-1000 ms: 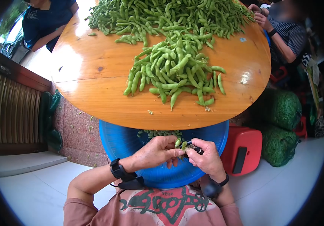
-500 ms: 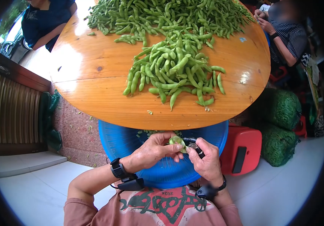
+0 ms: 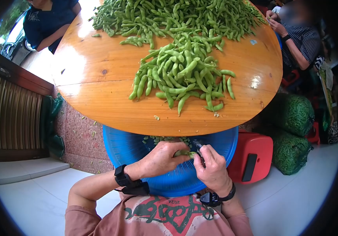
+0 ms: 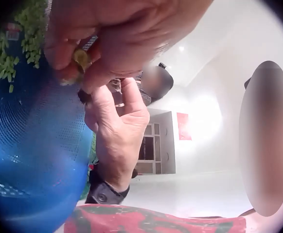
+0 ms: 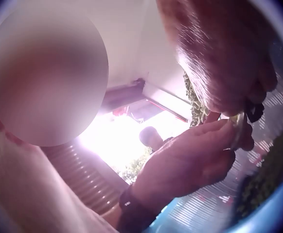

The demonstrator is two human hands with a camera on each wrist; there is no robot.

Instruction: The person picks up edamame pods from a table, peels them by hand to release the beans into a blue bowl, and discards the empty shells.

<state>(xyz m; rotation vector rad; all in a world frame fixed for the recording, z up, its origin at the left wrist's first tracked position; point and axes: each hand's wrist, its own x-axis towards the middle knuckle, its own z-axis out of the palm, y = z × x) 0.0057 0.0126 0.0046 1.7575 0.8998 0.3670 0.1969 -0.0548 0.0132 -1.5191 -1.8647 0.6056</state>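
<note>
Over the blue basin point(image 3: 112, 157), my left hand point(image 3: 159, 159) pinches a green soybean pod point(image 3: 183, 152) between thumb and fingers. My right hand point(image 3: 214, 171) meets it from the other side, its thumb and fingertips pinching the pod's near end. Something black point(image 3: 198, 144) sits at the right fingers, like a wrap or finger guard. In the left wrist view the pod point(image 4: 81, 59) shows yellow-green between the left fingertips, with the right hand point(image 4: 117, 126) just below. Shelled beans point(image 3: 153, 139) lie in the basin, partly hidden under the table edge and the hands.
The wooden table point(image 3: 98, 106) carries a near heap of pods point(image 3: 176, 74) and a larger one behind. A red stool point(image 3: 251, 157) stands right of the basin, beside full green net sacks point(image 3: 288, 151). Two other people sit at the table's far sides.
The pod, turned broad side up half a second ago, now lies narrower between the fingers. The right hand has rotated, its fingers pointing more upward. The left hand stays nearly in place.
</note>
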